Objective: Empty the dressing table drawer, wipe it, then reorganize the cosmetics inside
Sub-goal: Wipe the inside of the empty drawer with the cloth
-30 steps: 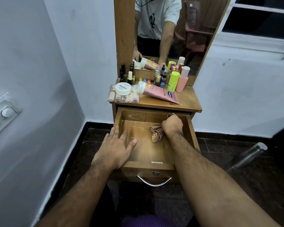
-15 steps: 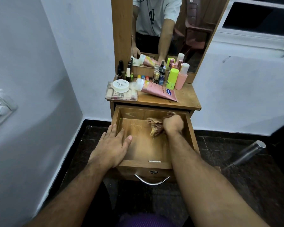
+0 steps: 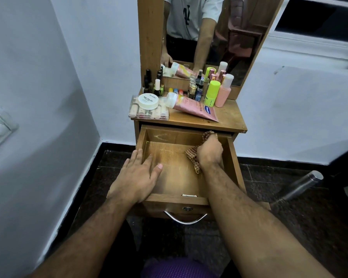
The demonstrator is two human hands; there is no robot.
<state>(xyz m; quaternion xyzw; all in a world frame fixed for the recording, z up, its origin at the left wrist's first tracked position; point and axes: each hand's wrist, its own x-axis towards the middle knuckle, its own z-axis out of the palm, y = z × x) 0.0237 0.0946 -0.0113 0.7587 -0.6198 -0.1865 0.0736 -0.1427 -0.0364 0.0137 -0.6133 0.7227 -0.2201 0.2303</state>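
Fingers of the right hand point(image 3: 209, 152) curled, hidden, gripping a checked brown cloth point(image 3: 193, 157) inside the open wooden drawer point(image 3: 175, 199); left hand point(image 3: 136, 177) lay flat, fingers together, on its side wall.

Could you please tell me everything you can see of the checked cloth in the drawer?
The checked cloth is a small brown-and-cream fabric rag, crumpled. The right hand grips it at the back right of the open wooden drawer. One end pokes up behind the knuckles by the back wall; the other trails toward the front along the wrist, on the drawer floor.
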